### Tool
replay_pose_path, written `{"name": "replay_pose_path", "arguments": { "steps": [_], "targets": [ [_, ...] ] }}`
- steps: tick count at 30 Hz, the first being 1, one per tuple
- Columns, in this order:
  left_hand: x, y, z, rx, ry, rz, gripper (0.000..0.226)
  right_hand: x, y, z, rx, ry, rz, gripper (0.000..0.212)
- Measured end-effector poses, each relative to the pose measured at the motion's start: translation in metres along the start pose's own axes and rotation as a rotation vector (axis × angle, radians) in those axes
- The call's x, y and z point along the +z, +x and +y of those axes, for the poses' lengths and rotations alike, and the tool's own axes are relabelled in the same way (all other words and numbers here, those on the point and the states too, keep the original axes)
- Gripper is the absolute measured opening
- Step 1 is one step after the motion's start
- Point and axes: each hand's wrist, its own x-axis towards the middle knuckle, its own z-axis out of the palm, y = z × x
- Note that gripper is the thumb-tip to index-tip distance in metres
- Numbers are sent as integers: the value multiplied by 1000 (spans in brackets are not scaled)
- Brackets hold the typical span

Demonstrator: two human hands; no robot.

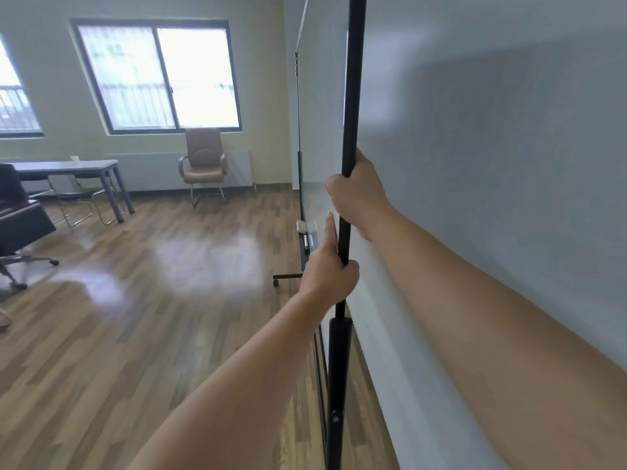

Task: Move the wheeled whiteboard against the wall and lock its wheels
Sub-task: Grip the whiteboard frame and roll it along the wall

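Note:
The wheeled whiteboard [322, 106] stands edge-on to me, close beside the grey wall [492, 164] on the right. Its near black upright pole [353, 79] runs from top to bottom of the view. My right hand [356, 195] is shut around the pole, higher up. My left hand [327, 269] grips the same pole lower down, index finger stretched along it. The board's tray [307, 247] holds an eraser and markers. One far foot bar with a caster [276, 282] sticks out over the floor; the near wheels are out of sight.
Wooden floor [152, 317] spreads to the left. A tan chair [203, 161] stands under the window, a grey table [68, 166] with stools at the left, and a dark office chair [17, 218] at the left edge.

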Motion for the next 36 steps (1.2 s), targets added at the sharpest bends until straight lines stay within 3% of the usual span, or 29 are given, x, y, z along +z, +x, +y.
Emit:
{"name": "replay_pose_path", "arguments": {
  "steps": [15,21,36],
  "targets": [
    [39,230,-28,-32,-29,25,88,14,205,110,-30,35,-8,43],
    [44,334,-54,-4,-29,27,103,38,298,156,-29,30,22,46],
    [37,558,-117,-38,-7,8,102,99,496,246,14,-12,-2,41]
  ]
}}
